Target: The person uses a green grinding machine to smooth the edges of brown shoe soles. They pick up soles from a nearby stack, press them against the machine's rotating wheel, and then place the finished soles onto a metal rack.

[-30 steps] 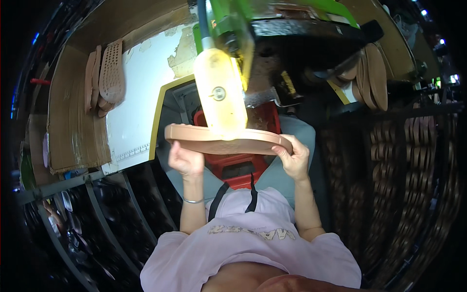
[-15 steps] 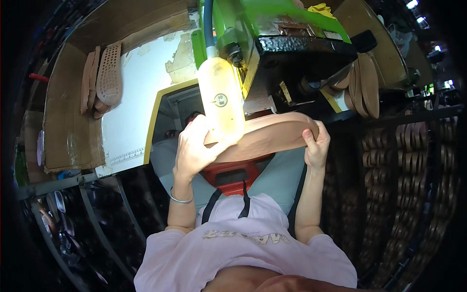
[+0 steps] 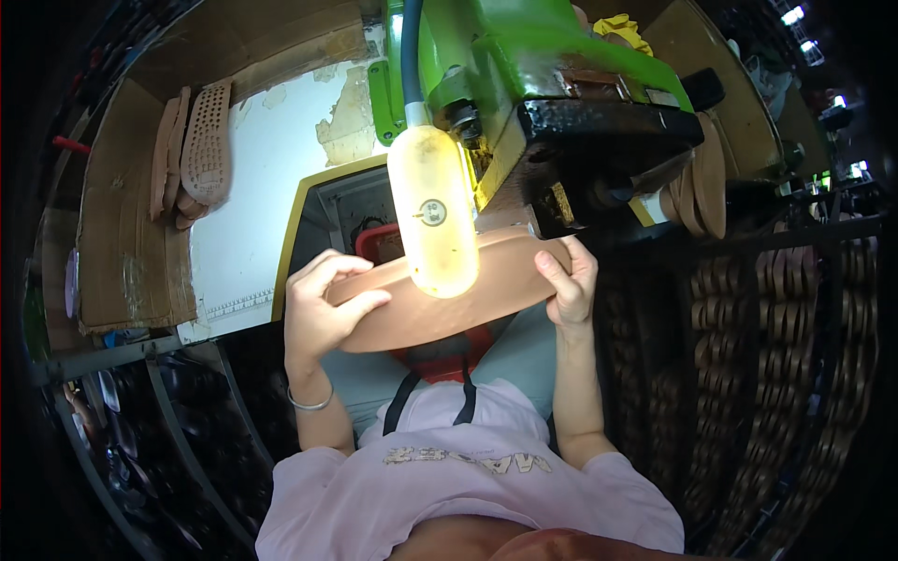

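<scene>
A tan shoe sole [image 3: 393,323] is held crosswise in front of me, with its smooth face toward me. My left hand [image 3: 323,304] grips the left end, its thumb along the near face and its fingertips at the upper edge. At the right end my right hand [image 3: 569,285] is closed on the sole, thumb pressed to the face and the other fingers hidden behind. A lit yellow lamp [image 3: 434,215] hangs in front of the sole and covers part of its middle. The sole's upper right edge lies close under the machine; whether they touch I cannot tell.
A green and black machine [image 3: 599,112] stands directly beyond my hands. Perforated soles [image 3: 207,140] lean in a cardboard box [image 3: 122,215] at the left, beside a white tabletop [image 3: 257,206]. More tan soles [image 3: 708,178] stand at the right. Racks of soles [image 3: 786,346] fill the lower right.
The sole has shifted left and slightly down, its right end lowered. My left hand has slid outward from behind the lamp to the left end. My right hand has moved left with the sole.
</scene>
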{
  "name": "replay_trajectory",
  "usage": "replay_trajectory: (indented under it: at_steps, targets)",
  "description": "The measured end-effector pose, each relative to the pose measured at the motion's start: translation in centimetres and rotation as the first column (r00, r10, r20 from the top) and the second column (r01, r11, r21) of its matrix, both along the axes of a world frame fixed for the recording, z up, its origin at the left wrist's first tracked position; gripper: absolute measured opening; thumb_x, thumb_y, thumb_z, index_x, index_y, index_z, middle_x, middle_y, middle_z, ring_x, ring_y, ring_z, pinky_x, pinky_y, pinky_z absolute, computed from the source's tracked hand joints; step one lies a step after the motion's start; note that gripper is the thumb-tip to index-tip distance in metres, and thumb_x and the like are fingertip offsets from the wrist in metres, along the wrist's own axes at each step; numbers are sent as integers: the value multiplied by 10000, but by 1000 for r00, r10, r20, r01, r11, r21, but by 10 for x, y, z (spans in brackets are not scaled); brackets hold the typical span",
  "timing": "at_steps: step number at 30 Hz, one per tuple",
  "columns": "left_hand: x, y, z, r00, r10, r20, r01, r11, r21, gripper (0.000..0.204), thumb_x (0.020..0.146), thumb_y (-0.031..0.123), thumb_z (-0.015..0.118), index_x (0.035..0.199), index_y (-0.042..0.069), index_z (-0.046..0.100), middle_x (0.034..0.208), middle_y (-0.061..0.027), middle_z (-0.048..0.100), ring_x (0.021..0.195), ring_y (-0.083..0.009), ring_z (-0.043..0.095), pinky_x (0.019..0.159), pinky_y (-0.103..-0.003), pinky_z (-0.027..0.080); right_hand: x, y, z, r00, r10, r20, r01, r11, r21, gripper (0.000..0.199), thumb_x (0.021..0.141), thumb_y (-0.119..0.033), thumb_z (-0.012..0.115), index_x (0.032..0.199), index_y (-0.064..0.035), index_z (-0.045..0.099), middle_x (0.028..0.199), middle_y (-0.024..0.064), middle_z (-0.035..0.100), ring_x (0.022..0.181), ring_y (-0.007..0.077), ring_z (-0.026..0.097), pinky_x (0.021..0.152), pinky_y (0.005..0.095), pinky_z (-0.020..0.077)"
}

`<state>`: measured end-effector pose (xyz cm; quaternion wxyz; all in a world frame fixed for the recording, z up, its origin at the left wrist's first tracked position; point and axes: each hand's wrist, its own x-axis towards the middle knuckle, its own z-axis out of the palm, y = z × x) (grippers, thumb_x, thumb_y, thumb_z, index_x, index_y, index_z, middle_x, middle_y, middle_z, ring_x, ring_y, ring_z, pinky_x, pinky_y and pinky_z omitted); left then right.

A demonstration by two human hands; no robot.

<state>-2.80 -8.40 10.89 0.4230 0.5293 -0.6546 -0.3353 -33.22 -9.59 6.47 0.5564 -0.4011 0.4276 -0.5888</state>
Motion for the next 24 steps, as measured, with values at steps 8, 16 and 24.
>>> replay_trajectory:
  at_steps: [8,16,24]
  targets:
    - [12,75,-72,957,127,-262,-94,987,131,345,758,84,779,1029,-49,613,914,-44,544,839,-121,520,789,-240,430,46,-13,19,992,110,-61,-111,994,-14,284,752,10,718,1016,21,611,968,87,662,876,136,618,782,256,489]
    - [-36,124,-134,841,192,-506,-120,978,173,380,830,36,693,1117,-36,454,1081,-79,444,1027,-157,482,914,-272,394,87,-15,4,979,-148,-138,108,960,-260,394,716,13,760,927,-23,429,881,45,546,804,89,574,714,209,494]
    - [-85,105,-121,843,43,-537,69,980,187,323,816,-40,661,1087,-36,484,1076,-74,444,944,-146,534,859,-270,456,28,54,-25,946,-267,-184,246,961,-127,656,792,-98,738,1296,21,335,1220,157,510,1083,196,552,890,315,464]
